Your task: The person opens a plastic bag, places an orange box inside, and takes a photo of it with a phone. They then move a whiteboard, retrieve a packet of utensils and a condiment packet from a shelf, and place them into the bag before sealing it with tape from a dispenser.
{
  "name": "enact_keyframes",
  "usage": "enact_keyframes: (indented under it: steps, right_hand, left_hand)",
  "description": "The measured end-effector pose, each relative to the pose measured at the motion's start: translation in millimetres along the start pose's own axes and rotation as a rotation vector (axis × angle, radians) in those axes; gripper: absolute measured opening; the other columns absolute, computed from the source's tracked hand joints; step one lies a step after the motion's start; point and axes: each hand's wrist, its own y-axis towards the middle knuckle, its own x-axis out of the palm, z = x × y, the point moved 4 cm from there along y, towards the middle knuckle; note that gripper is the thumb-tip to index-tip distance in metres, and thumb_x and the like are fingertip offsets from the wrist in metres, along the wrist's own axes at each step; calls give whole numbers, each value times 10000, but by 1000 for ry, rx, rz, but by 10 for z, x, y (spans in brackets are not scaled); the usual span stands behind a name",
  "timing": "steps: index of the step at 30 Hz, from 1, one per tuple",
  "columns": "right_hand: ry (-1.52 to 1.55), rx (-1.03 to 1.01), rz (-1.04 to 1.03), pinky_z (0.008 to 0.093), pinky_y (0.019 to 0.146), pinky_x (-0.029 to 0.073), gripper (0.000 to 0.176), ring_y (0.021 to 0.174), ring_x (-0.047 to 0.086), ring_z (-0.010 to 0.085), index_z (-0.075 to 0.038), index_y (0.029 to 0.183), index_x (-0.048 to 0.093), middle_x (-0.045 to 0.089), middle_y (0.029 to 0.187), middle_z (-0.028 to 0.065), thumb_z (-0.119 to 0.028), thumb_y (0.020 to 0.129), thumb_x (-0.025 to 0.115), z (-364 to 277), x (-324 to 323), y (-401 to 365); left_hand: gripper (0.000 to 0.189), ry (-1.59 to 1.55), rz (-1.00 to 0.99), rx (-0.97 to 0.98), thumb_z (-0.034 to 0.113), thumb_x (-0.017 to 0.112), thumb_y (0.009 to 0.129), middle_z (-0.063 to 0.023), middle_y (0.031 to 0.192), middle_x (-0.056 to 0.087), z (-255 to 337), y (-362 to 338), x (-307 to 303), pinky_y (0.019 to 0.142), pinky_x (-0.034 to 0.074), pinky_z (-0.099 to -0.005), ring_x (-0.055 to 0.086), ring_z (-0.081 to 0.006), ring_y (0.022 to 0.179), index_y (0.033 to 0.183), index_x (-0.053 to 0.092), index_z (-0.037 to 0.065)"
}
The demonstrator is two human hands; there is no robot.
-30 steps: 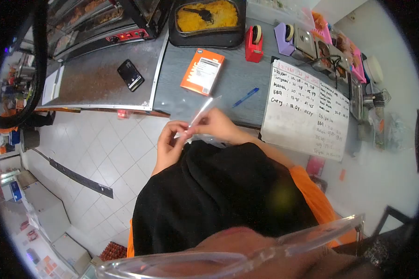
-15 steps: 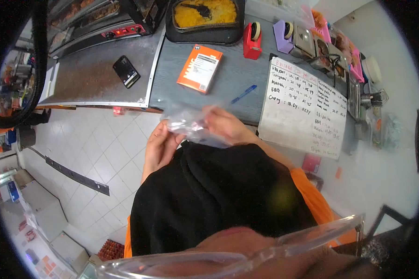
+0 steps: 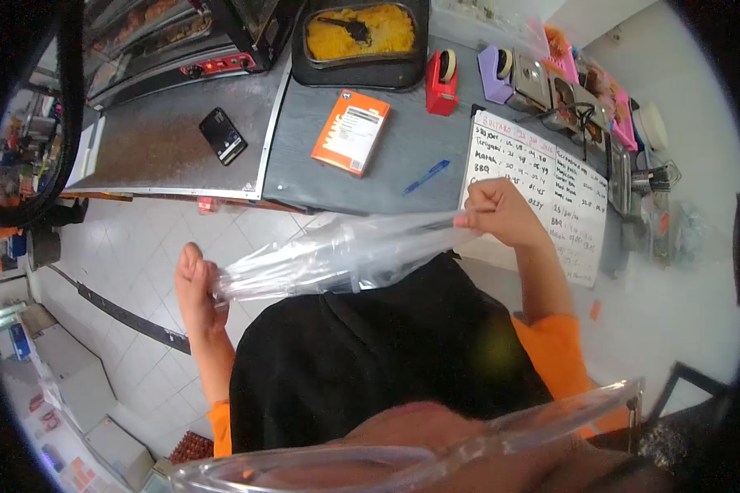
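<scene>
A clear plastic bag (image 3: 337, 255) is stretched sideways in front of my chest, just short of the counter edge. My left hand (image 3: 196, 283) is closed on its left end, over the tiled floor. On the other end my right hand (image 3: 497, 212) is closed in a fist, above the lower left part of the handwritten whiteboard (image 3: 534, 197). Beyond the bag, an orange and white box (image 3: 351, 133) lies on the grey counter (image 3: 304, 156). A blue pen (image 3: 426, 177) rests between the box and the whiteboard.
A tray of yellow food (image 3: 360, 53) with a black utensil stands at the back. Red (image 3: 442, 82) and purple (image 3: 496, 72) tape dispensers sit to its right. A phone (image 3: 223, 135) lies on the metal surface at left, before a heated display cabinet (image 3: 214, 67). Metal containers (image 3: 531, 80) line the right wall.
My hands have moved far apart, the left one leftward and the right one rightward. The bag, bunched up between them before, is now pulled out wide.
</scene>
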Motion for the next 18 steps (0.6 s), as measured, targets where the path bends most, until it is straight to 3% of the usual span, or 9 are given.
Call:
enact_keyframes:
  steps: [2,3,5,7,9,11,13,15,18]
  right_hand:
    - [-385,8,61,216,510,367,260,590,464,94,-98,585,426,428,587,-13,-47,628,678,120,-45,11]
    - [-382,12,58,216,510,367,260,590,464,94,-98,585,426,428,587,-13,-47,628,678,176,7,83]
    - [-693,-598,450,280,691,390,415,832,499,184,-65,888,525,513,875,90,-229,564,726,-90,176,239]
    - [-919,-762,333,330,874,325,605,1035,402,238,-87,1077,449,427,1105,110,-216,547,712,-378,610,270]
    - [-1017,-846,44,296,759,425,486,978,490,238,-84,1046,475,482,1086,112,-170,612,676,-422,1098,291]
    - [-937,-790,74,290,717,437,415,912,523,230,-76,1006,499,514,1015,104,-126,624,654,-186,1093,377]
    - [-866,-735,106,283,675,449,348,847,557,221,-67,966,523,547,944,96,-82,636,632,-151,961,395]
    - [-753,-751,514,259,594,444,221,705,572,209,-50,859,556,558,778,83,6,647,585,-283,547,210]
    - [-749,-674,771,238,584,420,162,652,536,202,-30,814,560,542,738,83,42,670,564,-175,444,83]
  left_hand:
    - [399,29,-95,49,235,679,694,70,546,297,49,-36,22,418,228,-168,269,-9,466,692,295,130]
    - [423,148,-186,159,232,711,658,67,560,313,107,4,141,429,234,-164,285,-16,477,700,303,126]
    - [448,416,-330,367,230,751,609,53,593,356,123,100,424,457,267,-174,341,-50,509,722,335,108]
    - [406,675,-475,528,186,744,601,18,619,405,55,59,896,490,321,-217,412,-117,544,759,386,81]
    - [369,785,-570,609,142,729,607,-8,625,427,15,4,1210,504,349,-248,443,-159,559,783,413,68]
    - [273,1186,-607,662,35,652,634,-69,641,447,-66,33,1293,518,371,-294,467,-227,604,817,452,59]
    - [204,1366,-82,797,-57,573,621,-103,640,452,106,323,803,516,376,-301,465,-247,611,778,486,40]
    - [134,1244,256,901,-76,534,615,-89,655,450,368,402,354,512,370,-288,464,-223,622,706,494,13]
    - [113,1123,248,825,-88,510,593,-80,685,450,230,308,295,527,373,-258,460,-193,633,665,488,-3]
